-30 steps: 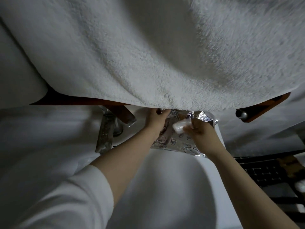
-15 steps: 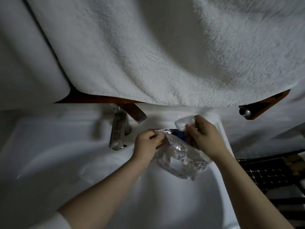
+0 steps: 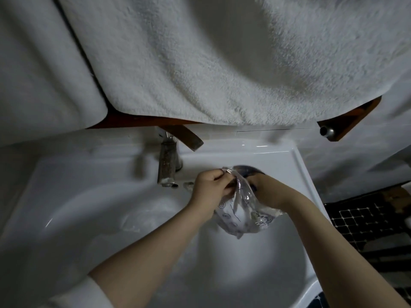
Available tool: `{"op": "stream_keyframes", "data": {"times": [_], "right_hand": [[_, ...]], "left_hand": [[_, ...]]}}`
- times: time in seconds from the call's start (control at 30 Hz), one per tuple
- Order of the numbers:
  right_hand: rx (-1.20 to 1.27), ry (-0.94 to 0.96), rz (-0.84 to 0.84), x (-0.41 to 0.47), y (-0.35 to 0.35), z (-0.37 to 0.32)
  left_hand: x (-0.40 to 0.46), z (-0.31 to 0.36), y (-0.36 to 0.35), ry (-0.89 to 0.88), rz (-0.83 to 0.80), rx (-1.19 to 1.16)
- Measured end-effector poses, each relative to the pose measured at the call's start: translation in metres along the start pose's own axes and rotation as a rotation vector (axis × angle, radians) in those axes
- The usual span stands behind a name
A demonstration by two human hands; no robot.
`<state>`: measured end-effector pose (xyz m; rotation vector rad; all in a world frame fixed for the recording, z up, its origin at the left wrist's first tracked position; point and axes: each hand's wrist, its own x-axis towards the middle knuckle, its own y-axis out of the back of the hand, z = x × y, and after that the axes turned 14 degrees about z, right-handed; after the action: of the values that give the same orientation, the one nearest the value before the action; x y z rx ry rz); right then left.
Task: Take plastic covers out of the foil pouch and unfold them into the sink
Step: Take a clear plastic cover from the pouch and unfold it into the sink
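The crinkled silver foil pouch [image 3: 240,216] with printed drawings hangs over the right side of the white sink [image 3: 299,170]. My left hand [image 3: 211,185] pinches the pouch's top edge on the left. My right hand [image 3: 270,190] grips the mouth from the right, its fingertips tucked into the opening and hidden. The folded white cover is not visible in either hand. A crumpled clear plastic piece [image 3: 132,221] lies in the basin to the left.
A metal faucet [image 3: 168,166] stands at the back of the basin, left of my hands. Thick white towels [image 3: 222,63] hang low from a wooden rack [image 3: 353,121] over the sink. A dark round object [image 3: 244,171] sits behind the pouch. Dark mosaic floor [image 3: 367,218] lies to the right.
Both hands and the pouch came down from under the towel toward the basin. The folded white cover seen in my right hand is gone from view, and that hand is now at the pouch's mouth.
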<state>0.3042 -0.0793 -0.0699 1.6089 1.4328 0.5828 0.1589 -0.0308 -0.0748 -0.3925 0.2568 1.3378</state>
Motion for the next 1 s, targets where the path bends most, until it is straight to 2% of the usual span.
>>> {"op": "stream_keyframes", "data": {"times": [0.1,0.13,0.2,0.27,0.33,0.43,0.5,0.57,0.67,0.77,0.83,1.0], "right_hand": [[0.362,-0.013,0.185,-0.007,0.01,-0.001],[0.394,0.024,0.264,-0.008,0.014,-0.002],[0.143,0.198,0.41,-0.004,0.013,0.0],[-0.165,0.254,0.564,0.008,0.01,0.005],[-0.28,0.173,0.669,0.024,0.016,0.005],[-0.347,0.057,0.78,0.046,0.03,0.0],[-0.399,-0.024,0.782,0.061,0.035,-0.003],[-0.413,-0.061,0.7,0.074,0.036,-0.006],[-0.435,-0.065,0.515,0.087,0.031,-0.005],[-0.508,-0.036,0.405,0.091,0.021,-0.004],[-0.553,-0.042,0.422,0.087,0.019,-0.006],[-0.523,-0.028,0.618,0.078,0.013,-0.007]], "left_hand": [[0.013,0.001,0.003,0.105,0.141,-0.123],[0.016,0.002,0.003,0.161,0.174,-0.192],[0.021,0.005,0.0,0.245,0.215,-0.311],[0.025,0.01,-0.005,0.273,0.217,-0.407],[0.029,0.018,-0.01,0.231,0.18,-0.414],[0.037,0.024,-0.014,0.108,0.154,-0.156],[0.037,0.025,-0.013,0.026,0.106,0.076],[0.035,0.021,-0.009,0.026,0.025,0.203],[0.029,0.022,0.001,0.085,-0.07,0.23],[0.029,0.024,0.011,0.051,-0.101,0.242],[0.028,0.022,0.017,0.02,-0.113,0.289],[0.022,0.012,0.035,0.024,-0.192,0.435]]}}
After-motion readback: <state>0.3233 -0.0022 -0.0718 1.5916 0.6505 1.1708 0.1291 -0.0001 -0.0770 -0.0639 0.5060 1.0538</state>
